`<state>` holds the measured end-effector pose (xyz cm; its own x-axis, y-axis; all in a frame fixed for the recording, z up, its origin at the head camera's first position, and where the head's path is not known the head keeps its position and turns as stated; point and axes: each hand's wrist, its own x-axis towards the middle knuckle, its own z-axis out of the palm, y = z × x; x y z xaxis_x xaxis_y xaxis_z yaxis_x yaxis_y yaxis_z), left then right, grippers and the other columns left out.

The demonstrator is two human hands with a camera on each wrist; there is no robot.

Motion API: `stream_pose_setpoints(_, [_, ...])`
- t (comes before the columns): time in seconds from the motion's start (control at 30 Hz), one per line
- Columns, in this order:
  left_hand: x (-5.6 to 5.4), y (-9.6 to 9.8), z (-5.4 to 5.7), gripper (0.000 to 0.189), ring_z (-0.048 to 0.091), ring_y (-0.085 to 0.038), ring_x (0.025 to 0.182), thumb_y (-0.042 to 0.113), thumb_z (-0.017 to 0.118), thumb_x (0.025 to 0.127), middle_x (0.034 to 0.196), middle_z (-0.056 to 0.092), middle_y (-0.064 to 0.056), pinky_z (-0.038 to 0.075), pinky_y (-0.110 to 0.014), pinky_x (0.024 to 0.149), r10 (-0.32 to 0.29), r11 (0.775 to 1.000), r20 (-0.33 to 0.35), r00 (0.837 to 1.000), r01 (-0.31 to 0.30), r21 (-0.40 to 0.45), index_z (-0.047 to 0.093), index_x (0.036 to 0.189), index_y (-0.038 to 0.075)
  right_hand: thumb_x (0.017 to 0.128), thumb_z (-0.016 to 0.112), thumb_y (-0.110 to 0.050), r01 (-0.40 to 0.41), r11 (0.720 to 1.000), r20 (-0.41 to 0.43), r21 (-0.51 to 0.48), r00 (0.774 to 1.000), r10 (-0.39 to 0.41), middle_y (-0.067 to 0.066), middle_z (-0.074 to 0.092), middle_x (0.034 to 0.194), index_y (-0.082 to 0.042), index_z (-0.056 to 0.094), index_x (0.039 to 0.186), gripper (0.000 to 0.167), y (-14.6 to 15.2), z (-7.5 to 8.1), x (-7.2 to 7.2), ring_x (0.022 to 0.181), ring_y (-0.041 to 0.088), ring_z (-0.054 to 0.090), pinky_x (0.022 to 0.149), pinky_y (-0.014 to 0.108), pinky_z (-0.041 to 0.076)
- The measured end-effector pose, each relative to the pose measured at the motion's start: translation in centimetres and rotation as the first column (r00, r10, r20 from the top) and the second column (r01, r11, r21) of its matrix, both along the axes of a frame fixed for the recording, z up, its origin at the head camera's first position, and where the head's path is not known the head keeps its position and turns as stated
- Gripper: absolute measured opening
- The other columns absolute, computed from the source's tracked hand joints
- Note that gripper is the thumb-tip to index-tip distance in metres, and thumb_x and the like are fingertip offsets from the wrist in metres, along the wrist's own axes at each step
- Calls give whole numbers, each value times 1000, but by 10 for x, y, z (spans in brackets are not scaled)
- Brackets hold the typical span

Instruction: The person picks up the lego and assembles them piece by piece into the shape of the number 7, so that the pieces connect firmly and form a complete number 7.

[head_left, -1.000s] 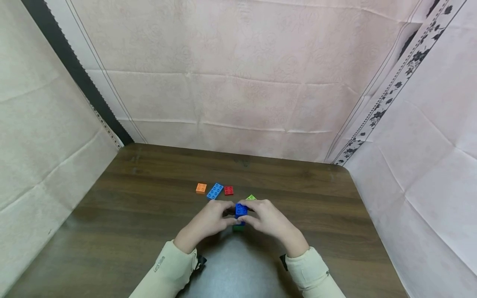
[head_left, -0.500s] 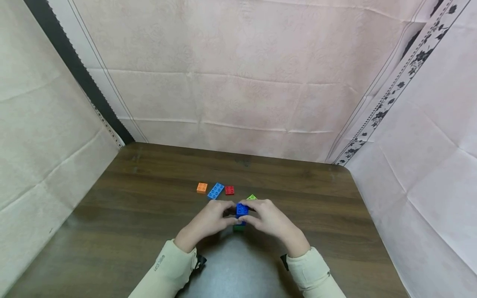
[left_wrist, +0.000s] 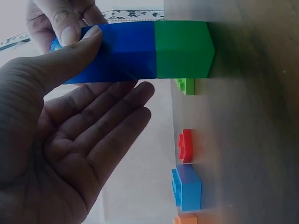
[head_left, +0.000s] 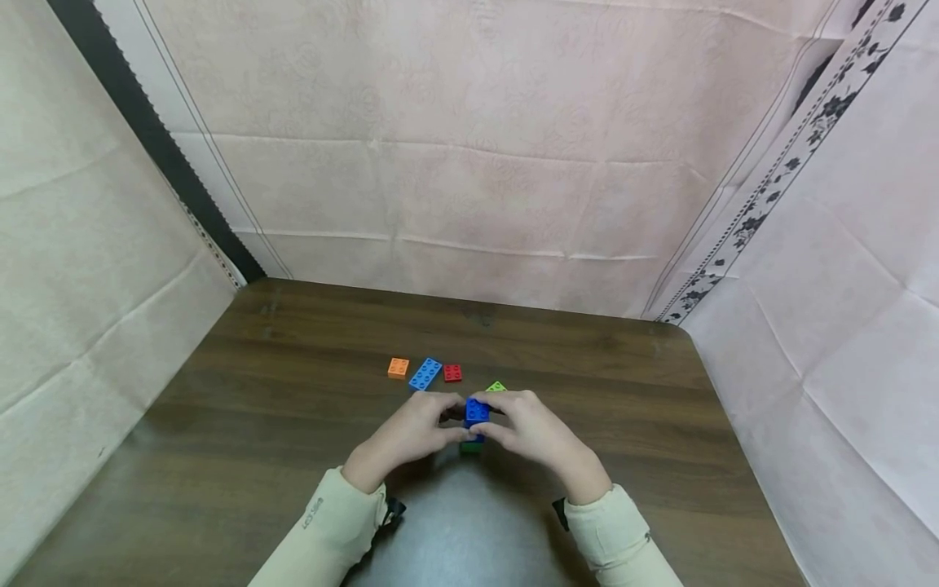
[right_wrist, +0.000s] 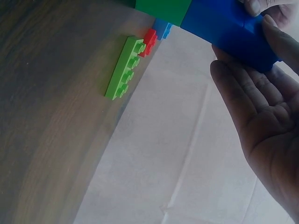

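Observation:
In the head view a small stack stands upright between the hands, dark blue bricks (head_left: 477, 410) above a green brick (head_left: 471, 447). A seam between two dark blue bricks (right_wrist: 224, 25) shows faintly in the right wrist view. My left hand (head_left: 407, 428) pinches the blue part from the left, its thumb along the near side. From the right, my right hand (head_left: 539, 432) grips the same part with thumb and fingers, thumb tips close together. The lower fingers of the left hand (left_wrist: 98, 126) extend behind the stack. Below both hands the green brick (left_wrist: 184, 49) is untouched.
Beyond the hands, an orange brick (head_left: 398, 368), a light blue brick (head_left: 425, 374) and a red brick (head_left: 452, 372) lie on the brown wooden table (head_left: 220, 448). A lime green brick (head_left: 496, 386) is partly hidden behind the right hand. Pale cloth (head_left: 469, 163) hangs around the table.

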<state>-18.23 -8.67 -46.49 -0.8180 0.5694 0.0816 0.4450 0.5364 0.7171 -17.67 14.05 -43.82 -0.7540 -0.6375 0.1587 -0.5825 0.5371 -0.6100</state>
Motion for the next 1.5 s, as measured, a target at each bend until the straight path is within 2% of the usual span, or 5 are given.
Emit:
stream_pose_setpoints(0.33, [-12, -8, 12, 39, 64, -24, 113, 12, 77, 90, 122, 68, -1, 51, -45, 99, -65, 989, 72, 995, 73, -127, 66, 127, 13, 94, 73, -26, -3, 1000, -32, -13, 999, 2, -3, 71, 118, -13, 66, 130, 39, 0, -2, -1, 106, 8, 67, 93, 35, 54])
stream_pose_setpoints(0.63, [-39, -2, 12, 43, 59, -27, 121, 23, 69, 97, 133, 61, -8, 50, -49, 99, 69, 975, -133, 989, -95, -203, 59, 137, 11, 94, 73, -25, -20, 1000, -69, -12, 997, 19, 4, 71, 120, -8, 65, 130, 40, 1, -2, -1, 107, 13, 68, 91, 39, 56])
stream_pose_setpoints(0.93, [-76, 6, -11, 53, 49, -31, 128, 37, 74, 92, 137, 57, -10, 42, -54, 106, 157, 893, -247, 956, -244, -377, 60, 139, 14, 95, 71, -30, 6, 999, -66, 34, 998, -4, 3, 70, 124, -11, 65, 133, 43, 1, -2, 0, 109, 12, 67, 93, 34, 54])
stream_pose_setpoints(1.17, [-86, 10, -20, 58, 46, -33, 131, 43, 75, 90, 139, 56, -14, 41, -54, 106, 186, 799, -253, 949, -296, -524, 63, 134, 8, 95, 72, -31, 9, 999, -55, 35, 998, -7, 3, 69, 125, -11, 64, 134, 45, 1, -1, 1, 112, 14, 66, 94, 35, 54])
stream_pose_setpoints(1.5, [-93, 10, -26, 52, 46, -36, 130, 43, 74, 91, 138, 55, -15, 41, -56, 104, 201, 761, -267, 942, -322, -563, 66, 132, 11, 95, 72, -30, 6, 1000, -63, 30, 998, -4, 2, 69, 125, -9, 64, 133, 44, 1, 0, 0, 110, 11, 66, 94, 34, 54])
